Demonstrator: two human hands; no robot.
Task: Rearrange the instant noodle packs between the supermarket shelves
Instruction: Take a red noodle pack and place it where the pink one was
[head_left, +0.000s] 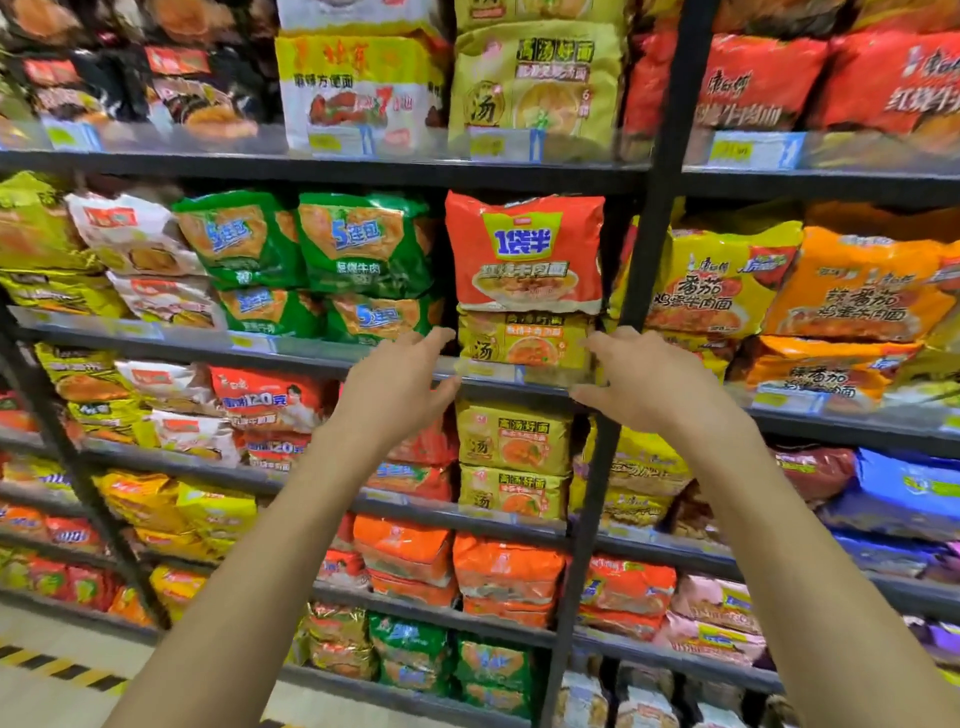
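A red-orange noodle pack (524, 249) stands upright on a yellow noodle pack (522, 340) on the second shelf from the top (332, 353). My left hand (400, 382) is spread open just left of the yellow pack, fingertips near its left edge. On the pack's right side my right hand (641, 376) is open too, fingers close to its edge. Neither hand holds anything. Two more yellow packs (511, 439) are stacked on the shelf below.
Green noodle packs (363, 244) fill the space left of the red pack. A black upright post (641, 270) runs just right of the stack, with yellow and orange packs (722, 280) beyond it. Shelves above and below are crowded with packs. Floor with hazard tape (52, 667) lies at lower left.
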